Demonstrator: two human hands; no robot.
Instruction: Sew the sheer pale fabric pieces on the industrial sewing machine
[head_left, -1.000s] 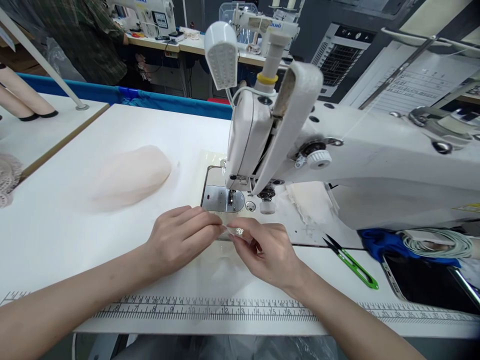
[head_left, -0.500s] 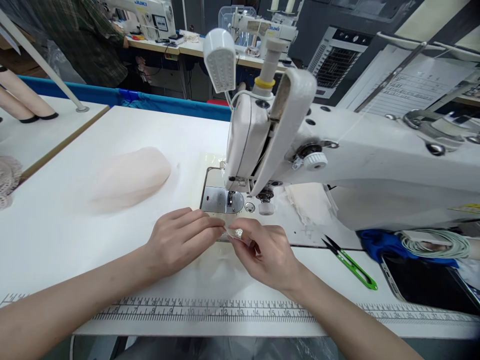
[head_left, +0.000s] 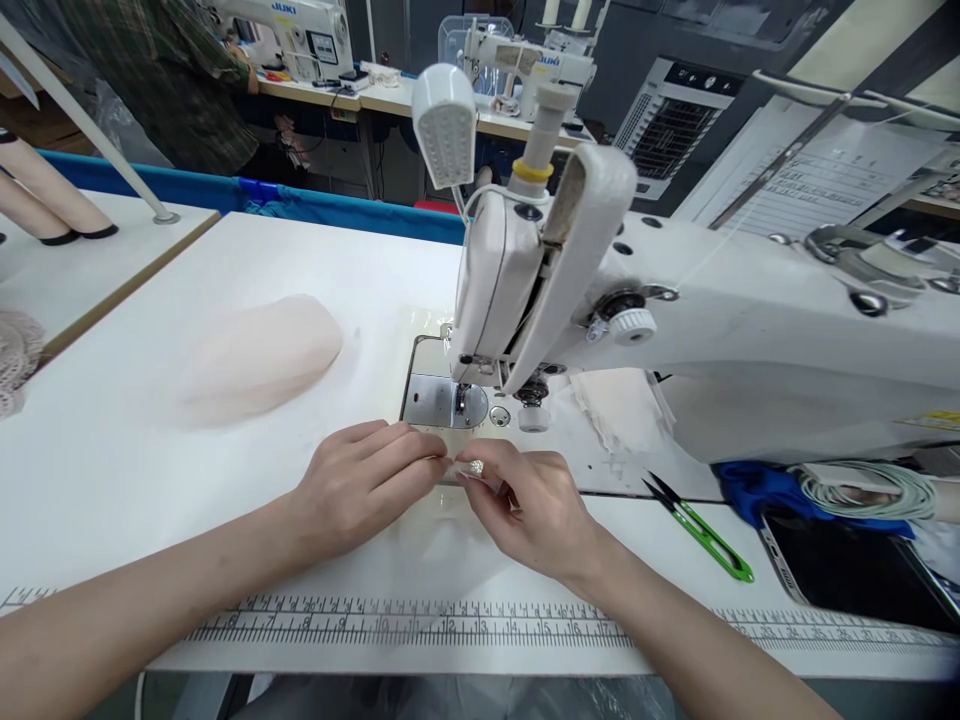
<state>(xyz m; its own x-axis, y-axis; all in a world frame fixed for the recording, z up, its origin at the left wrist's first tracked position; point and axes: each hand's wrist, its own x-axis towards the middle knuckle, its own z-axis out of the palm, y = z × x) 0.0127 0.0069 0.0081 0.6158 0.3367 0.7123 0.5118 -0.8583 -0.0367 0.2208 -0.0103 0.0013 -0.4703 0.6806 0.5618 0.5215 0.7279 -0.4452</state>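
Both my hands meet just in front of the metal needle plate (head_left: 435, 402) of a white sewing machine (head_left: 499, 270). My left hand (head_left: 371, 485) is closed, its fingertips pinching the edge of a thin, sheer pale fabric (head_left: 452, 467). Thumb and forefinger of my right hand (head_left: 534, 512) grip the same fabric from the other side. Only a little of it shows between the fingertips; the rest blends into the white table. A shiny silvery spot (head_left: 474, 467) shows by my right forefinger, too small to make out. The presser foot (head_left: 460, 398) stands just beyond the fingers.
A sheer peach fabric piece (head_left: 262, 360) lies on the left. Folded pale fabric (head_left: 626, 405) rests under the machine arm. On the right are green-handled thread snips (head_left: 705, 535) and a phone (head_left: 862, 570). A ruler strip (head_left: 420, 622) runs along the front. Behind stands a co-worker (head_left: 172, 85).
My hands stay almost in place, still pinching the fabric; the fingertips have shifted very slightly. The whole view has moved a touch. Nothing was let go.
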